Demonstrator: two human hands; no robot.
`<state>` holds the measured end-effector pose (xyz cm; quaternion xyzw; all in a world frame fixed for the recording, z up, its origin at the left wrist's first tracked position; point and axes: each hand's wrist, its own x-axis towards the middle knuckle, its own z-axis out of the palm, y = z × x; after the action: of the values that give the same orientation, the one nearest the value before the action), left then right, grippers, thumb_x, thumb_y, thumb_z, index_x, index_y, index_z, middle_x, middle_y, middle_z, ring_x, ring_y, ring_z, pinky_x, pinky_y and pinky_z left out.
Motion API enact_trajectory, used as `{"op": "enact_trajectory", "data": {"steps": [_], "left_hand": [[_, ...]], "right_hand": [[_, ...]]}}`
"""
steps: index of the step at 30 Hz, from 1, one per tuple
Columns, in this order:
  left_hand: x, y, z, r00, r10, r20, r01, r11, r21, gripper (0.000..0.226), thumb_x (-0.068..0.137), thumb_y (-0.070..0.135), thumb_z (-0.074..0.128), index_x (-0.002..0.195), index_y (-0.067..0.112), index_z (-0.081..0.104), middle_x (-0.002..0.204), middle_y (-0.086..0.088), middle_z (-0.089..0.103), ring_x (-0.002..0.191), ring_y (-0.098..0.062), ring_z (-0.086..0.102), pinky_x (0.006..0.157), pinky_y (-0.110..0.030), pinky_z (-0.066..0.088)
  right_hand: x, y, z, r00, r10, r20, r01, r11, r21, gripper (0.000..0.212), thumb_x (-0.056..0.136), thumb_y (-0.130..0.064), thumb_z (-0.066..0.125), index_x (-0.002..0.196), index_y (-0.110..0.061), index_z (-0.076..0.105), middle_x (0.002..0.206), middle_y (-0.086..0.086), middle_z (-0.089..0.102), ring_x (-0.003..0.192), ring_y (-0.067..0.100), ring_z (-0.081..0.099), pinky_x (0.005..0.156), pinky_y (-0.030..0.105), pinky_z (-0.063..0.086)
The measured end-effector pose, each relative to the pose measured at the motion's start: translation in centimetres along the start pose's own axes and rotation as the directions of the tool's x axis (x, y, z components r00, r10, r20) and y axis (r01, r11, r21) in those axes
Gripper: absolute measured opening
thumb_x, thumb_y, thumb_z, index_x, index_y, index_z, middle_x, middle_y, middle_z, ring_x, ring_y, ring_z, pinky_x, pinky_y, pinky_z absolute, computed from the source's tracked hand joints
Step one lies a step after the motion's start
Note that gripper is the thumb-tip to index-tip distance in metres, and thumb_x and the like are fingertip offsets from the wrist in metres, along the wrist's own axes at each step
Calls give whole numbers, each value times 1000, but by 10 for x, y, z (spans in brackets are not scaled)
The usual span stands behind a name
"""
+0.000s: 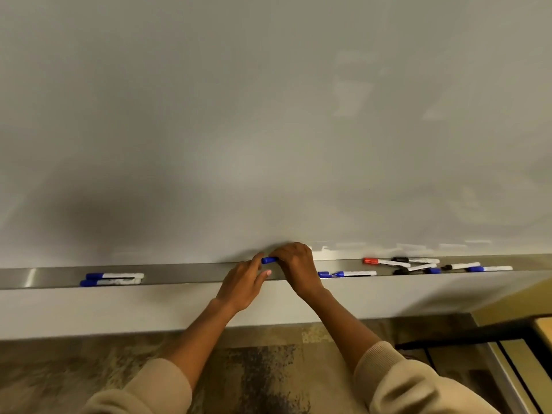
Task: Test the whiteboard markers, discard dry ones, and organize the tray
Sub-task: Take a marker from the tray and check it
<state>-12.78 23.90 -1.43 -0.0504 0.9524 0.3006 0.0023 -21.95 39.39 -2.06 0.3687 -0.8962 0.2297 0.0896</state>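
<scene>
Both hands, left [245, 281] and right [294, 264], pinch one blue marker [269, 260] (mostly hidden) over the tray [185, 274], fingers curled.

Blue-capped marker [269, 260]: level above mid-tray, body hidden in hands. Two blue markers [113, 279]: capped, side by side, lengthwise near tray's [185, 274] left end. Blue marker [355, 274] with loose blue cap [324, 274]: right of centre. Red [382, 261], black and blue markers: jumbled heap toward right end.
</scene>
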Motion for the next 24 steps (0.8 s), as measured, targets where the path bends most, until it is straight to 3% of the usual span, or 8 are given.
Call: {"op": "enact_trajectory", "data": {"steps": [3, 8, 12, 15, 17, 18, 20, 24], "left_hand": [[14, 18, -1, 996, 63, -67, -67, 997, -48, 40, 100, 40, 42, 130, 15, 49, 94, -4, 68, 75, -15, 64, 67, -30, 58], [30, 42, 5, 974, 203, -105, -211, 975, -74, 37, 98, 46, 41, 119, 19, 55, 84, -1, 68, 66, -16, 63, 54, -24, 50], [40, 69, 12, 950, 255, -179, -284, 946, -156, 39, 98, 48, 37, 110, 18, 60, 73, 3, 61, 59, -13, 56, 50, -21, 44], [46, 96, 15, 931, 280, -235, -334, 913, -235, 28, 101, 40, 41, 101, 19, 59, 68, 5, 58, 56, -14, 55, 49, -34, 49], [48, 115, 18, 922, 296, -251, -359, 895, -263, 28, 102, 41, 39, 98, 20, 57, 69, 2, 61, 58, -15, 58, 52, -38, 51], [48, 124, 20, 920, 303, -249, -367, 889, -274, 29, 101, 42, 38, 96, 20, 56, 69, 0, 61, 58, -16, 58, 53, -39, 51], [48, 140, 24, 919, 314, -238, -376, 880, -291, 32, 101, 44, 36, 94, 19, 55, 69, -2, 60, 58, -18, 58, 54, -41, 51], [48, 171, 29, 912, 344, -225, -402, 862, -310, 35, 102, 43, 35, 88, 17, 53, 63, 4, 53, 54, -15, 51, 50, -36, 45]], "right_hand": [[0, 3, -19, 998, -11, -57, 12, 1000, 16, 16, 85, -22, 76, 101, -24, 74, 96, -3, 75, 91, 21, 67, 87, 40, 52], [-13, 14, -56, 986, -10, -165, 0, 998, -57, 19, 83, -13, 78, 99, -24, 76, 93, -5, 74, 93, 21, 65, 92, 41, 45], [-28, 30, -84, 928, 211, -308, -220, 976, 7, 19, 84, -29, 78, 100, -21, 73, 98, -3, 71, 95, 19, 63, 87, 39, 48], [-39, 25, -106, 691, 642, -331, -526, 762, 379, 34, 85, -41, 76, 109, -19, 63, 98, -1, 62, 90, 16, 56, 78, 27, 45], [-39, 19, -126, 504, 858, -98, -599, 429, 676, 40, 88, -52, 68, 107, -17, 62, 95, 1, 61, 89, 18, 57, 74, 26, 46], [-38, 17, -135, 460, 887, 46, -603, 274, 749, 44, 91, -57, 60, 105, -15, 64, 92, 2, 62, 88, 19, 58, 75, 27, 46], [-37, 16, -151, 457, 871, 181, -586, 142, 797, 48, 97, -56, 49, 92, -11, 65, 82, 3, 61, 80, 18, 56, 76, 31, 46], [-37, 25, -168, 443, 891, 102, -491, 146, 859, 39, 104, -42, 45, 84, -15, 65, 69, 1, 51, 68, 14, 46, 66, 27, 40]]}}
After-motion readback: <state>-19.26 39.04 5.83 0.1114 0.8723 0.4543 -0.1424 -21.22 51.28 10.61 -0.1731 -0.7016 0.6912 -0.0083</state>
